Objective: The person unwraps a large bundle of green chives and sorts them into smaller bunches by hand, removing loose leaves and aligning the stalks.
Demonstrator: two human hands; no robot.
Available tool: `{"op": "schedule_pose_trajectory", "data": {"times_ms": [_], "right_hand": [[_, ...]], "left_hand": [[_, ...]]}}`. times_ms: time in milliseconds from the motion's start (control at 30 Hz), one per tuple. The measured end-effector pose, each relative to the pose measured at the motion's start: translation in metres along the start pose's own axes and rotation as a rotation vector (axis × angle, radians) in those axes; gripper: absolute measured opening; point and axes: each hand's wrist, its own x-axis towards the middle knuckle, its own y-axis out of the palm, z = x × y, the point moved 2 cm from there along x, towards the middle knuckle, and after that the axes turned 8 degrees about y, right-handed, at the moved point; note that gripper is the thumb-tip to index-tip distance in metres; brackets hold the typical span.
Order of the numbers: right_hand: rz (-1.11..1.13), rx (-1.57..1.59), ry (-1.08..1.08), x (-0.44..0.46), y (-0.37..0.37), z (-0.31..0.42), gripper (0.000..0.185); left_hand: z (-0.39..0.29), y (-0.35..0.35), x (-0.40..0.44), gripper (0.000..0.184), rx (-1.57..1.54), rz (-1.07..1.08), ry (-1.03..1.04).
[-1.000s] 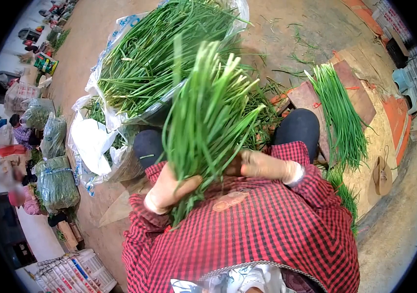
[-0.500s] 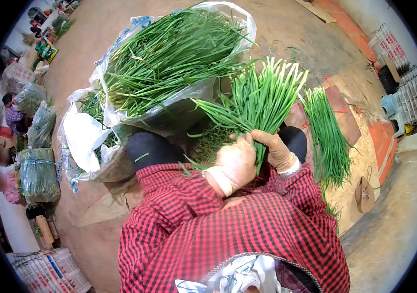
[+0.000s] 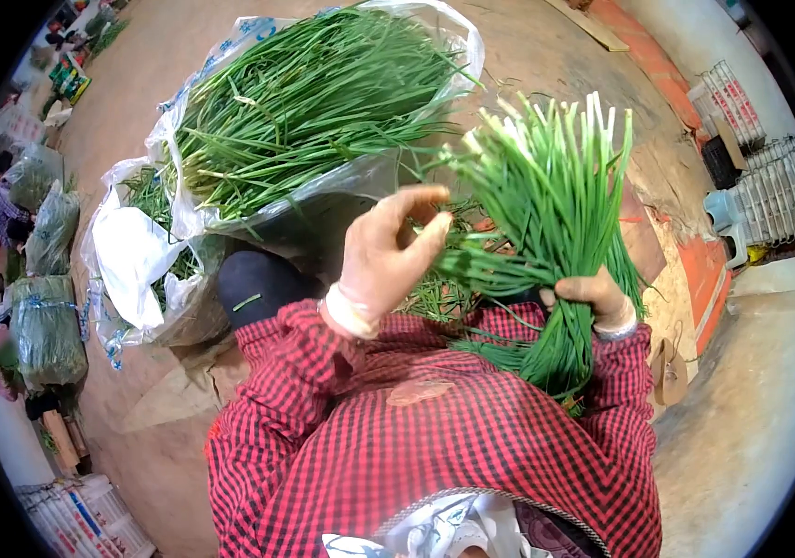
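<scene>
My right hand [image 3: 593, 296], in a thin pale glove, is wrapped round a bunch of garlic chives [image 3: 555, 205]. The whitish cut ends point up and away from me, while the green leaves hang down towards my lap. To the left of the bunch, my left hand [image 3: 386, 256], gloved too, is raised with thumb and fingers apart, holding nothing. Beyond it a large plastic bag [image 3: 323, 191] lies open, filled with a heap of loose green chives [image 3: 313, 102]. Another bundle on the floor is mostly hidden behind the held bunch.
Loose trimmings [image 3: 439, 299] lie on the floor between my knees. At far left stand wrapped bundles [image 3: 48, 330], with a person [image 3: 8, 209] behind them. Crates [image 3: 774, 191] and a blue stool [image 3: 723, 212] line the right wall. A sandal [image 3: 667, 372] lies at right.
My left hand has let go of the bunch and moved up and left, its fingers opening. My right hand has carried the chives right, now covering most of the floor bundle.
</scene>
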Motion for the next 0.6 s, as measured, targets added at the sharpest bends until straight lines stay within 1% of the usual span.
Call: {"op": "schedule_pose_trajectory", "data": {"times_ms": [33, 67, 133, 167, 200, 267, 300, 367, 400, 467, 500, 533, 567, 600], "right_hand": [[0.058, -0.032, 0.018, -0.001, 0.002, -0.005, 0.055], [0.113, -0.073, 0.048, -0.001, 0.004, -0.008, 0.056], [0.120, -0.162, 0.047, 0.003, 0.008, -0.021, 0.057], [0.142, -0.161, 0.112, 0.002, 0.013, -0.020, 0.062], [0.141, -0.161, 0.114, 0.002, 0.015, -0.022, 0.062], [0.135, -0.201, 0.109, 0.001, 0.019, -0.026, 0.067], [0.114, -0.270, 0.036, 0.000, 0.020, -0.028, 0.070], [0.122, -0.291, 0.061, -0.006, 0.018, -0.031, 0.071], [0.127, -0.301, 0.071, -0.009, 0.017, -0.032, 0.071], [0.131, -0.306, 0.076, -0.013, 0.015, -0.033, 0.071], [0.128, -0.300, 0.072, -0.015, 0.013, -0.034, 0.072], [0.122, -0.294, 0.068, -0.019, 0.011, -0.035, 0.072], [0.113, -0.252, 0.164, -0.023, 0.007, -0.038, 0.073], [0.108, -0.249, 0.166, -0.028, 0.004, -0.039, 0.073]], "left_hand": [[-0.002, 0.001, 0.007, 0.037, -0.042, 0.028, -0.010], [-0.008, 0.002, 0.013, 0.041, 0.044, 0.067, -0.020], [-0.006, 0.011, 0.020, 0.045, 0.110, 0.102, 0.034], [-0.004, 0.016, 0.021, 0.049, 0.143, 0.128, -0.004], [0.000, 0.019, 0.022, 0.048, 0.265, 0.138, 0.004], [0.006, 0.020, 0.024, 0.040, 0.320, 0.164, 0.018], [0.014, 0.021, 0.026, 0.040, 0.316, 0.165, 0.016], [0.030, 0.022, 0.027, 0.024, -0.362, 0.258, -0.293], [0.031, 0.018, 0.025, 0.024, -0.364, 0.256, -0.294], [0.022, 0.010, 0.023, 0.022, -0.522, 0.470, -0.483], [0.027, 0.008, 0.022, 0.022, -0.523, 0.471, -0.485], [0.034, 0.006, 0.022, 0.020, -0.395, 0.352, -0.392], [0.042, 0.003, 0.022, 0.018, -0.268, 0.234, -0.298], [0.048, -0.003, 0.022, 0.016, -0.140, 0.115, -0.204]]}}
